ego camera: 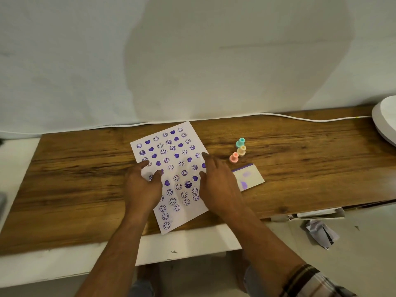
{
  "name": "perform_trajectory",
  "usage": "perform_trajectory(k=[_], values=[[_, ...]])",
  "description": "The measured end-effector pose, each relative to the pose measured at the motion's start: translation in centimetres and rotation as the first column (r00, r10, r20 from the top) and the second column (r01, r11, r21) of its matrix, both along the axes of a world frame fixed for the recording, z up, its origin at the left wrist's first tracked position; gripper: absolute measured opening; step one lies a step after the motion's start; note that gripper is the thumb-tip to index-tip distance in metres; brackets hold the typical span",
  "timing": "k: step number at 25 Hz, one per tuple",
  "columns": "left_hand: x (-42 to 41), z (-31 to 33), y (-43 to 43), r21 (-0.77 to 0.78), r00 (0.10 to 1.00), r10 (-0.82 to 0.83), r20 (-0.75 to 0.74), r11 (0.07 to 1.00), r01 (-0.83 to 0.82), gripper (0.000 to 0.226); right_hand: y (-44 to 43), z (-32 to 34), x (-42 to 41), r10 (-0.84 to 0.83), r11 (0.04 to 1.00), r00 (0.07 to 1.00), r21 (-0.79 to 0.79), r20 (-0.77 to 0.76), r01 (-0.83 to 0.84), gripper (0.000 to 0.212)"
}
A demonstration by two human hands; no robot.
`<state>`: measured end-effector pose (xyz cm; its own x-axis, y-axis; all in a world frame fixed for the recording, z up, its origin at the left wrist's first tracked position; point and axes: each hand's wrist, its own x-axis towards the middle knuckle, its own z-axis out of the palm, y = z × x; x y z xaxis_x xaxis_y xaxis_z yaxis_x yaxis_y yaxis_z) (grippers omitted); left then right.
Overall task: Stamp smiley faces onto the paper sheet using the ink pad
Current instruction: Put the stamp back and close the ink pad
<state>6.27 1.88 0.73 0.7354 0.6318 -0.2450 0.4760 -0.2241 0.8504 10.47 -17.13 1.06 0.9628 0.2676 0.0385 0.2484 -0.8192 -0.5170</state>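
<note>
A white paper sheet (pixel 171 155) lies tilted on the wooden table, covered with several purple smiley faces and hearts. My left hand (pixel 142 185) rests on its left part, fingers spread, holding nothing. My right hand (pixel 216 181) lies flat on the sheet's right edge, fingers apart and empty. To the right stand three small stamps: a teal stamp (pixel 240 142), a yellow stamp (pixel 241 150) and a pink stamp (pixel 234 157). The ink pad (pixel 249 176), a white box with purple smudges and a purple strip, sits just right of my right hand.
The wooden table (pixel 85 168) rests on a white surface (pixel 188 241). A white cable (pixel 300 118) runs along the back edge by the wall. A white round object (pixel 385 123) sits at the far right. Crumpled paper (pixel 319 232) lies on the floor to the right.
</note>
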Motion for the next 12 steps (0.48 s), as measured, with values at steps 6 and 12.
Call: perform_trajectory(k=[6,12], values=[[1.1,-0.5,1.2,-0.322,0.964,0.262,0.033,0.916,-0.238,0.019,1.3,-2.1,0.6,0.003,0.989,0.993,-0.149,-0.12,-0.021,0.094],[0.3,-0.4,1.5,-0.267,0.969,0.247,0.025,0.935,-0.231,0.023,1.7,-1.0,0.2,0.058,0.994,0.99,-0.081,-0.129,-0.069,0.085]])
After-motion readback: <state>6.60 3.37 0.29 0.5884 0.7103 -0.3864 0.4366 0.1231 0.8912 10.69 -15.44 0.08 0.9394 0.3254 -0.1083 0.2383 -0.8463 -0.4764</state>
